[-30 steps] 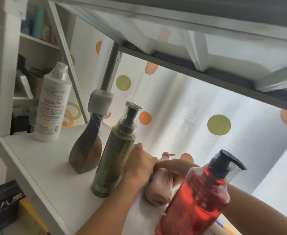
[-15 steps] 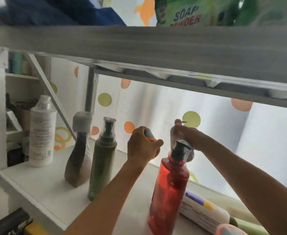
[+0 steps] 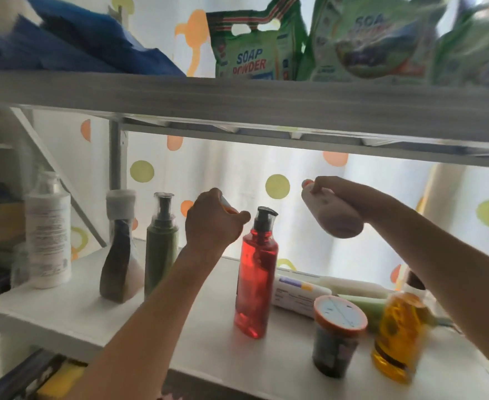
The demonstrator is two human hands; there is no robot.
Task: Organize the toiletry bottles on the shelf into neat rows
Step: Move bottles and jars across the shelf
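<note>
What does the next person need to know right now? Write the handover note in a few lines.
Left hand: raised above the shelf, closed on a small item with an orange part; what it is cannot be told.
Right hand: holds the pink bottle tilted in the air.
Standing at left in a rough row: white bottle, brown bottle, green pump bottle. Red pump bottle, orange-lidded jar and yellow bottle stand scattered farther right.
Left: set down both held items, stand up the tubes lying at the back, align the rows.
</note>
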